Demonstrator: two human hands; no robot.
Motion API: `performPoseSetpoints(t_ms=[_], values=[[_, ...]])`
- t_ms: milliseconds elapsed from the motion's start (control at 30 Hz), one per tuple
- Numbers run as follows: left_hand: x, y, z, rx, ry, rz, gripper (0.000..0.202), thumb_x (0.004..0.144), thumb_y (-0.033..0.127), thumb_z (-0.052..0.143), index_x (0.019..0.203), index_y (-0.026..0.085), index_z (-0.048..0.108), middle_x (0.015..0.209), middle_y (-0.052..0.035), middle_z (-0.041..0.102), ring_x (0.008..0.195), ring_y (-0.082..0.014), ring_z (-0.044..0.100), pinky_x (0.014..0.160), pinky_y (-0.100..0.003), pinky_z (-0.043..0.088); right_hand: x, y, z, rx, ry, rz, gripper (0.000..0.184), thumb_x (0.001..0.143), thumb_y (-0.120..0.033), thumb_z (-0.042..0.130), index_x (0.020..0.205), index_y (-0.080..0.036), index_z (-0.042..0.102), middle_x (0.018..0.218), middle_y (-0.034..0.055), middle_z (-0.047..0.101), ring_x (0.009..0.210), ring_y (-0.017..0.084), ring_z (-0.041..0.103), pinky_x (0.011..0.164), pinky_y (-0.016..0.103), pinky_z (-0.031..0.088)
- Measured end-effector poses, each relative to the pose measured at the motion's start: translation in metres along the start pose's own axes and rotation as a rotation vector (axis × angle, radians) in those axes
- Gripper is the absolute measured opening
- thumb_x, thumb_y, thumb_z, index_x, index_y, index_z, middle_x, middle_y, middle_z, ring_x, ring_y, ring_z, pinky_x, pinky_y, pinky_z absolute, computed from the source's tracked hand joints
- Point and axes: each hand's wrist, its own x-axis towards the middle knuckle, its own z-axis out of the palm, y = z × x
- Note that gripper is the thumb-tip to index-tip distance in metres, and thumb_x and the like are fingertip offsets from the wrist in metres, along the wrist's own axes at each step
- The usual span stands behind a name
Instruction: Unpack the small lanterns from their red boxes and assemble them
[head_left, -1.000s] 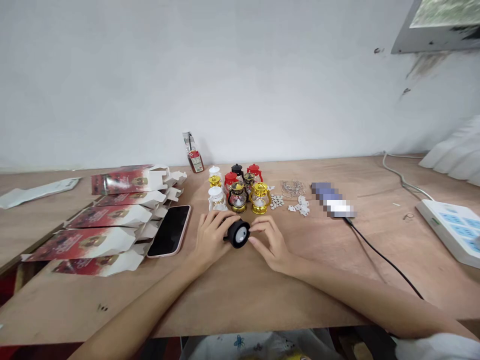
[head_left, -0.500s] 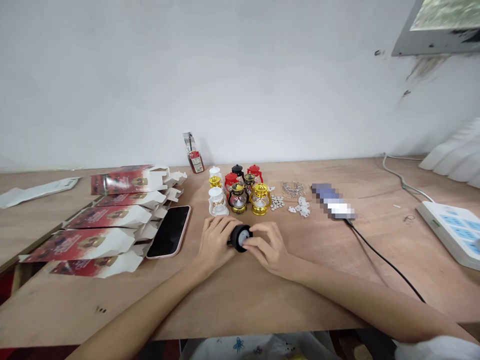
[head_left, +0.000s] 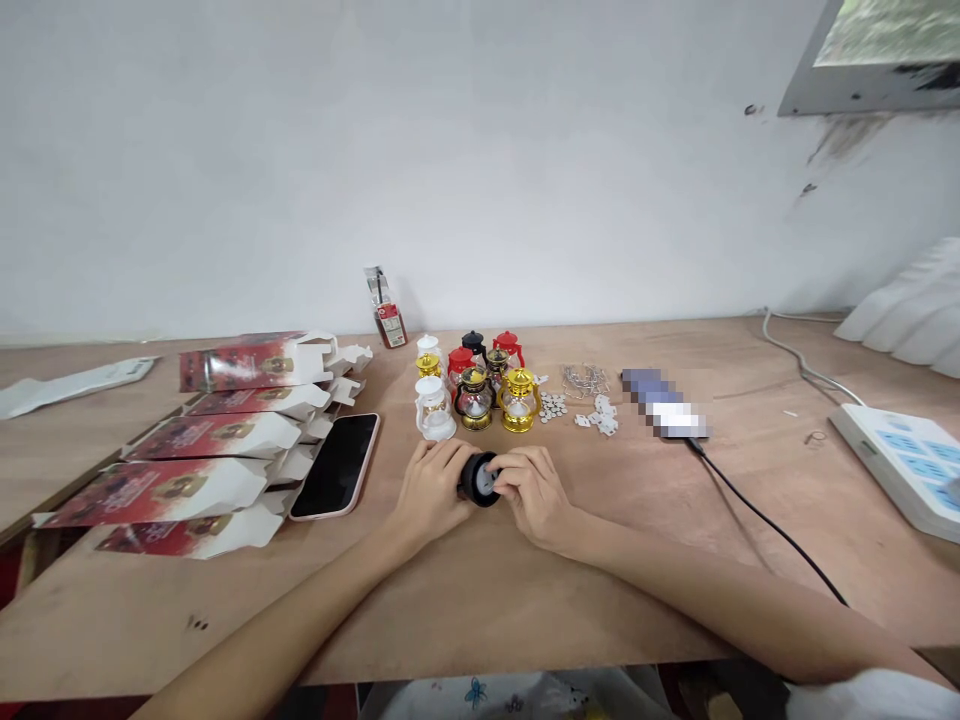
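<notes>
My left hand [head_left: 433, 490] is wrapped round a black mini lantern [head_left: 469, 482], tipped so that its round underside faces me. Inside the black rim shows a light grey base [head_left: 486, 481]. At that base the fingertips of my right hand [head_left: 534, 497] are pinched together, touching the rim on its right side; whatever they hold is too small to make out. Just beyond my hands stand several mini lanterns in white, gold [head_left: 520, 402], red, black and bronze. To their right lie small round button cells [head_left: 553, 406], white plastic pieces [head_left: 600, 416] and a heap of wire handles [head_left: 584, 380].
On the left, several red and white boxes [head_left: 199, 487] lie with open flaps, beside a phone [head_left: 335, 467]. A pixelated device [head_left: 666, 402] with a black cable lies right, then a white power strip [head_left: 904, 465]. A small packet [head_left: 388, 315] leans on the wall.
My right fingers have closed in from a more spread pose and shifted on the lantern's base. The lantern stays in my left hand, turned slightly. The view has moved a little.
</notes>
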Motion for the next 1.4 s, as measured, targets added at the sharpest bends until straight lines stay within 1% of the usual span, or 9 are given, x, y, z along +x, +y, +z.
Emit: performPoseSetpoints(t_ms=[133,233,333,467,633,767,933,1167,1400], values=[[0.0,-0.001,0.001,0.017,-0.028,-0.005,0.032,0.064,0.013,0.053,0.095,0.019,0.057,0.092,-0.0041,0.068,0.084,-0.0211,0.06,0.073,-0.033,0.037,0.001,-0.001,-0.001,0.004,-0.014,0.0,0.009,0.093,-0.015,0.041,0.091,-0.02,0.048,0.093,0.0066,0.066,0.084,0.017,0.053,0.074,0.032,0.045],[0.0,-0.002,0.002,0.024,-0.016,-0.013,0.032,0.064,0.013,0.053,0.094,0.019,0.058,0.092,-0.0042,0.068,0.084,-0.0209,0.06,0.073,-0.032,0.039,0.001,-0.002,-0.002,0.014,-0.018,-0.003,0.009,0.092,-0.013,0.042,0.092,-0.019,0.048,0.096,0.008,0.066,0.085,0.017,0.053,0.075,0.032,0.046],[0.0,-0.005,0.002,0.039,-0.004,0.008,0.031,0.064,0.012,0.054,0.094,0.018,0.058,0.092,-0.0042,0.068,0.082,-0.0208,0.061,0.073,-0.032,0.04,0.001,-0.001,-0.002,0.042,-0.013,0.013,0.01,0.092,-0.013,0.041,0.093,-0.019,0.048,0.095,0.0083,0.067,0.085,0.017,0.054,0.074,0.032,0.046],[0.0,-0.01,0.002,0.057,-0.029,0.014,0.028,0.066,0.016,0.056,0.093,0.019,0.059,0.092,-0.0046,0.069,0.08,-0.0209,0.062,0.073,-0.033,0.042,-0.001,0.002,0.0,0.099,-0.019,0.037,0.01,0.092,-0.013,0.04,0.093,-0.02,0.048,0.094,0.0083,0.067,0.083,0.017,0.054,0.073,0.031,0.047],[0.001,-0.011,0.002,0.064,-0.044,0.036,0.027,0.067,0.015,0.056,0.093,0.019,0.059,0.092,-0.004,0.07,0.08,-0.0201,0.063,0.073,-0.033,0.044,-0.004,0.006,0.003,0.161,-0.043,0.066,0.011,0.093,-0.014,0.038,0.093,-0.02,0.047,0.091,0.0075,0.065,0.081,0.016,0.055,0.072,0.031,0.047],[0.002,-0.011,0.002,0.063,-0.045,0.01,0.026,0.066,0.015,0.057,0.092,0.019,0.059,0.091,-0.0029,0.07,0.078,-0.0194,0.064,0.073,-0.033,0.044,-0.002,0.006,0.004,0.134,-0.077,0.082,0.011,0.093,-0.015,0.037,0.091,-0.019,0.046,0.092,0.0083,0.063,0.083,0.017,0.056,0.073,0.032,0.045],[0.003,-0.011,0.003,0.062,-0.051,-0.028,0.027,0.065,0.013,0.056,0.091,0.02,0.06,0.091,-0.0027,0.07,0.077,-0.0194,0.064,0.072,-0.032,0.044,0.001,0.004,0.005,0.102,-0.089,0.055,0.012,0.093,-0.013,0.036,0.089,-0.018,0.046,0.09,0.009,0.06,0.082,0.017,0.054,0.071,0.031,0.043],[0.003,-0.006,0.004,0.042,-0.032,0.021,0.029,0.064,0.01,0.053,0.09,0.019,0.059,0.089,-0.0025,0.07,0.078,-0.0195,0.064,0.071,-0.033,0.043,0.0,0.005,0.007,0.069,-0.091,0.05,0.014,0.093,-0.013,0.036,0.086,-0.018,0.047,0.085,0.0071,0.055,0.077,0.017,0.047,0.068,0.031,0.042],[0.004,-0.003,0.004,0.036,-0.015,0.038,0.026,0.066,0.01,0.053,0.09,0.019,0.059,0.088,-0.0033,0.07,0.077,-0.0194,0.064,0.07,-0.032,0.044,0.001,0.005,0.007,0.056,-0.062,0.042,0.013,0.092,-0.012,0.038,0.087,-0.018,0.048,0.084,0.0071,0.056,0.076,0.017,0.047,0.067,0.031,0.043]])
